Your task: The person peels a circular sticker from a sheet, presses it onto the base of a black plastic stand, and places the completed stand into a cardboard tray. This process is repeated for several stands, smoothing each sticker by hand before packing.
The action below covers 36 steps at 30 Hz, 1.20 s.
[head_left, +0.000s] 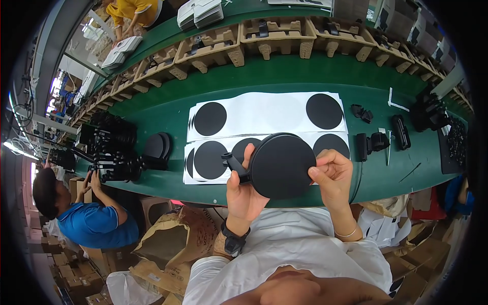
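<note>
A black round plate (283, 166) with a short jointed arm (236, 166) on its left side is held up over the near table edge. My left hand (244, 202) grips it from the left and below, its fingers partly hidden behind the plate. At the right rim, the thumb and forefinger of my right hand (333, 179) are pinched together; whether they hold a thin layer there is too small to tell. Just beyond lie white sheets (264, 113) bearing black circles, such as one at the far left (210, 119) and one at the far right (324, 111).
Left on the green table (173, 118) sit more black round plates (157, 146) and piled black parts (114, 147). Rightward are black clamp parts (373, 145), a thin tool (389, 147) and another part pile (429, 112). Cardboard trays (277, 36) line the back. A co-worker in blue (99, 223) works at left.
</note>
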### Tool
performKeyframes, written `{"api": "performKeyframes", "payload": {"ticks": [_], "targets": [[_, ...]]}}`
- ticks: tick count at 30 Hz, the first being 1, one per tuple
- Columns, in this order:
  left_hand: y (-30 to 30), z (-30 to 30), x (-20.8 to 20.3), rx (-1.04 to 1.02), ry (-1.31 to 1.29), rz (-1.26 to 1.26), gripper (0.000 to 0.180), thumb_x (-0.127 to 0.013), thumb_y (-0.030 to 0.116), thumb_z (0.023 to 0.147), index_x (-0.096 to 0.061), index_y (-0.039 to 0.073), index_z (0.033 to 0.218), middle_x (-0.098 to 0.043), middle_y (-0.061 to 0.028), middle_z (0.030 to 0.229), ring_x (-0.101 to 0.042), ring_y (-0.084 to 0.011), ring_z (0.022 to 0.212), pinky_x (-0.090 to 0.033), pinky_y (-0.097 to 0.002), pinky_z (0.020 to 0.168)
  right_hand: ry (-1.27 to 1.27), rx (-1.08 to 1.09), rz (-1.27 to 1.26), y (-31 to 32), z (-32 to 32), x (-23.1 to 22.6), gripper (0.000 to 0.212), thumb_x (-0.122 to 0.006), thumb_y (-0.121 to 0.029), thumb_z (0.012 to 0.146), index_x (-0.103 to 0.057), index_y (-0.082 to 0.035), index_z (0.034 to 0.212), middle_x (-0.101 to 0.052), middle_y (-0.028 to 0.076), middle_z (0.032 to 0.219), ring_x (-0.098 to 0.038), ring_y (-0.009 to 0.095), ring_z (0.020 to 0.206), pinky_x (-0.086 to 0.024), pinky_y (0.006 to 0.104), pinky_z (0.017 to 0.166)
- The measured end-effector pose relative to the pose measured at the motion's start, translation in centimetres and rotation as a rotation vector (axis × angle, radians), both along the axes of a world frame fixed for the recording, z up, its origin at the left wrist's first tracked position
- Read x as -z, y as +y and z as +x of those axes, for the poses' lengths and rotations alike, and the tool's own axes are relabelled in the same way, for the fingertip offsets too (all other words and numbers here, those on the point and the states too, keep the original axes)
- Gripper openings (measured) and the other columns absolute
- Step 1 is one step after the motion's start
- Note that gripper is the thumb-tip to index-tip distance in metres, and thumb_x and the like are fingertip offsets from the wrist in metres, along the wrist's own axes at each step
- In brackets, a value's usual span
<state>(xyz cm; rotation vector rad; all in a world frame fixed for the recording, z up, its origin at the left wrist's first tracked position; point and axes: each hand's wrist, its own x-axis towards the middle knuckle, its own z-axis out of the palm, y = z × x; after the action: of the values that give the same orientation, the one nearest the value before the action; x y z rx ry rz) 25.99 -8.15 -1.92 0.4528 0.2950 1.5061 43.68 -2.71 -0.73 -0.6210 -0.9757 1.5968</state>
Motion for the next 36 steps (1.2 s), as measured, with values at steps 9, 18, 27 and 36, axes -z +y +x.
{"api": "performKeyframes", "payload": {"ticks": [9,18,27,36], "targets": [[0.0,0.1,0.4,-0.032,0.036,-0.004,0.059,-0.047,0.050,0.089,-0.033,0.025,0.141,-0.032,-0.0075,0.146,-0.027,-0.0304,0.135,-0.018,-0.0547,0.109,-0.025,0.023,0.032,0.1,-0.1,0.3,0.016,-0.063,0.010,0.076,-0.053,0.001,0.085,-0.051,0.004,0.079,-0.055,0.005,0.061,-0.051,0.0168,0.050],[-0.4,-0.5,1.9,-0.051,0.092,0.192,0.067,-0.054,0.048,0.086,-0.031,0.020,0.142,-0.032,-0.0084,0.145,-0.030,-0.0272,0.134,-0.022,-0.0483,0.109,-0.171,0.012,-0.029,0.9,-0.6,-0.4,0.016,-0.069,0.006,0.074,-0.056,0.003,0.082,-0.060,0.006,0.074,-0.061,0.009,0.060,-0.050,0.0185,0.050],[-0.3,-0.6,1.2,-0.207,0.181,0.125,0.060,-0.052,0.049,0.087,-0.035,0.024,0.140,-0.034,-0.0049,0.144,-0.031,-0.0281,0.133,-0.022,-0.0520,0.109,-1.022,0.211,0.419,2.9,0.2,-1.3,0.018,-0.077,-0.005,0.069,-0.064,0.001,0.080,-0.066,0.013,0.075,-0.065,0.017,0.063,-0.052,0.0246,0.057],[1.8,-0.5,-0.4,0.059,-0.523,-0.027,0.062,-0.049,0.054,0.087,-0.032,0.029,0.141,-0.031,-0.0039,0.146,-0.030,-0.0250,0.133,-0.024,-0.0493,0.108,-0.684,0.344,1.463,2.7,-0.9,-1.6,0.016,-0.072,-0.004,0.069,-0.068,-0.003,0.084,-0.067,0.012,0.093,-0.065,0.027,0.089,-0.055,0.0339,0.074]]}}
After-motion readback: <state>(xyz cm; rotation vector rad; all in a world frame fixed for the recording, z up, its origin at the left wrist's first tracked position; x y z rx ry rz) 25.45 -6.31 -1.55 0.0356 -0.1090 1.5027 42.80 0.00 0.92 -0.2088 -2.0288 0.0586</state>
